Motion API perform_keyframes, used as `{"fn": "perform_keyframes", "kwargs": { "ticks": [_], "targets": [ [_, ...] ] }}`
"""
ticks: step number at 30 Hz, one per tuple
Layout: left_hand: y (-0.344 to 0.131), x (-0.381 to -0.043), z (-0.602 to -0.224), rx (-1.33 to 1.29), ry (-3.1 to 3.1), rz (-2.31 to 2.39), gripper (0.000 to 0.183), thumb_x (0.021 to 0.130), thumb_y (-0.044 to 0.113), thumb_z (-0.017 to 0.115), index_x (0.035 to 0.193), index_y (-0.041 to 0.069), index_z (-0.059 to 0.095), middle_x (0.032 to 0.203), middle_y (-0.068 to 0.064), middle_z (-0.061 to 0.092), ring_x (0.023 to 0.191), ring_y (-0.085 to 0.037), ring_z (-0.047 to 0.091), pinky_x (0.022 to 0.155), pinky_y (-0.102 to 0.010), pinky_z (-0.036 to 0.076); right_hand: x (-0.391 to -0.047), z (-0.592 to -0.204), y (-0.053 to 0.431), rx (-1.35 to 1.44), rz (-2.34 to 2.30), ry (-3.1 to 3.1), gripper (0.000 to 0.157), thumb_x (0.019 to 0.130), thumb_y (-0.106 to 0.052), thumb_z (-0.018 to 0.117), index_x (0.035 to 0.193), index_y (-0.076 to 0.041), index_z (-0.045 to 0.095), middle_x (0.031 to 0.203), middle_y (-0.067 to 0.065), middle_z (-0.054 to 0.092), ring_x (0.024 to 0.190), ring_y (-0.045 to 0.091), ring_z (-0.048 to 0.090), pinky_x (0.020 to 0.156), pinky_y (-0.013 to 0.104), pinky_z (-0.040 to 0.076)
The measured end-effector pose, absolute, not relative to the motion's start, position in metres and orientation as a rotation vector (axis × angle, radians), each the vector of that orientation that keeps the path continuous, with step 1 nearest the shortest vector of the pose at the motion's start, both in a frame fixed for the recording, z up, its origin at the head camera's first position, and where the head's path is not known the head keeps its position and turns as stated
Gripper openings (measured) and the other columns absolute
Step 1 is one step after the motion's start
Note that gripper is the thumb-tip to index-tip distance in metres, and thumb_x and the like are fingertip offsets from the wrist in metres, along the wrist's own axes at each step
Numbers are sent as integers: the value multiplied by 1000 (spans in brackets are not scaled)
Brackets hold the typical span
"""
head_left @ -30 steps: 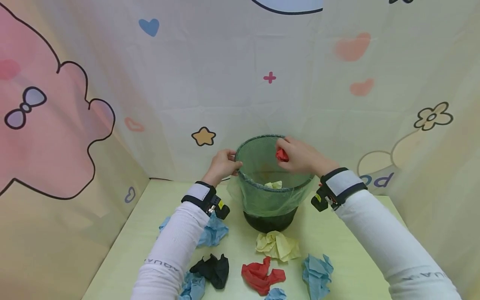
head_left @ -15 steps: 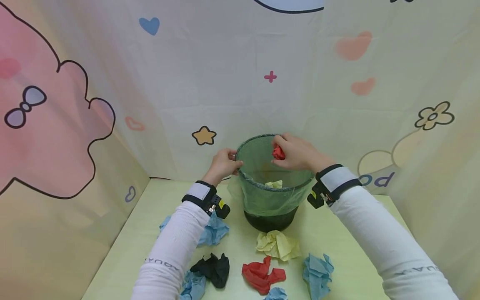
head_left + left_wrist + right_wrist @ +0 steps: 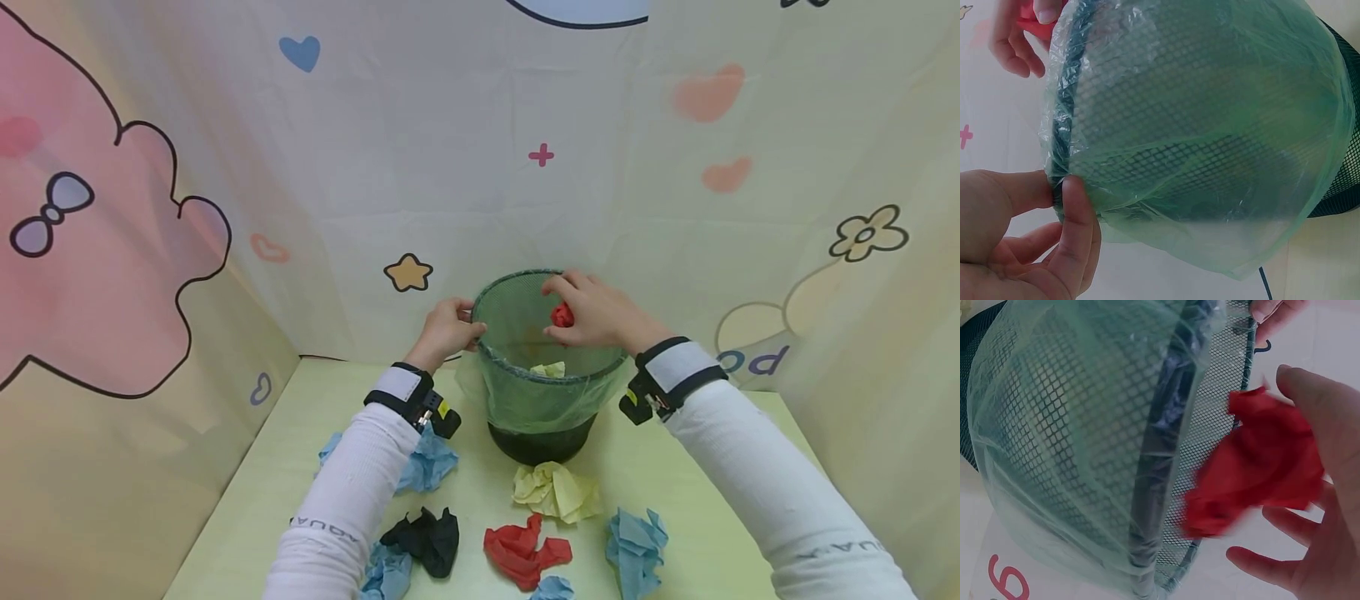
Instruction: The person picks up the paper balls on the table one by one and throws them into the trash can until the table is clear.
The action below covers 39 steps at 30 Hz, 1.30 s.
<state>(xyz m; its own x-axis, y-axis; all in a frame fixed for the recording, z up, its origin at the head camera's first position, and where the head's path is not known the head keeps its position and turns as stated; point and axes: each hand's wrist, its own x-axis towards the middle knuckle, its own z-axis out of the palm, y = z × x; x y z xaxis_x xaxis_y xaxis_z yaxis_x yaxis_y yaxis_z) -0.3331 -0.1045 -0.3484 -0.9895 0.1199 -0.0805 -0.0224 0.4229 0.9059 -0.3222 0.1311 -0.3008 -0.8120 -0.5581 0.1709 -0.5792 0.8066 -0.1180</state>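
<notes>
My left hand (image 3: 447, 332) pinches the left rim of a dark mesh trash bin (image 3: 542, 442) lined with a thin green bag (image 3: 1210, 144). Over the bin's mouth, on its right side, my right hand (image 3: 592, 312) has its fingers spread apart. A crumpled red paper (image 3: 1254, 465) is by that palm, blurred in the right wrist view, with fingers and thumb standing away from it. Inside the bin lies a crumpled yellow paper (image 3: 549, 369).
On the pale table (image 3: 697, 492) before the bin lie another yellow paper (image 3: 557, 492), a red paper (image 3: 525, 550), a black paper (image 3: 427, 542) and several blue papers, one (image 3: 636, 550) at the right. A printed curtain (image 3: 450, 150) hangs behind.
My right hand has opened from its grip on the red paper, which has come loose over the bin, after a small move left and back right. The left hand keeps its place on the rim.
</notes>
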Motion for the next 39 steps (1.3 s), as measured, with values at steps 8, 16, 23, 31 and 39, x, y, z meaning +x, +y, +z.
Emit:
{"fn": "perform_keyframes", "kwargs": {
  "ticks": [8, 16, 23, 31, 39],
  "targets": [
    [-104, -333, -350, 89, 2530, 1623, 51, 88, 11, 62, 134, 1, 41, 122, -19, 48, 66, -14, 59, 78, -39, 56, -318, -302, 136, 961, 233, -2825, 57, 86, -34, 62, 133, -11, 43, 132, 19, 43, 118, 42, 41, 95, 55, 40],
    [-104, -332, -350, 77, 2530, 1627, 51, 88, 10, 62, 133, 1, 42, 121, -17, 49, 71, -16, 59, 73, -33, 57, -305, -305, 135, 977, 164, -2805, 58, 87, -37, 61, 137, -15, 43, 132, 14, 46, 116, 37, 45, 89, 53, 46],
    [-103, -331, -350, 92, 2527, 1643, 50, 88, 9, 62, 133, 0, 42, 120, -17, 49, 70, -15, 57, 73, -33, 57, -290, -312, 135, 988, 160, -2737, 48, 88, -35, 61, 129, -14, 50, 120, 11, 52, 107, 32, 50, 84, 47, 48],
    [-103, -331, -349, 91, 2517, 1631, 51, 88, 10, 62, 134, 1, 41, 121, -18, 49, 68, -15, 58, 76, -37, 56, -273, -329, 140, 1033, 191, -2476, 26, 83, -22, 66, 106, -12, 59, 96, 7, 56, 81, 25, 53, 60, 35, 47],
    [-103, -332, -348, 98, 2509, 1628, 52, 88, 10, 62, 134, 1, 40, 123, -18, 48, 70, -16, 59, 78, -38, 56, -251, -340, 140, 1053, 211, -2358, 16, 80, -12, 67, 92, -12, 57, 84, 3, 53, 68, 20, 46, 50, 26, 36]
  ]
}}
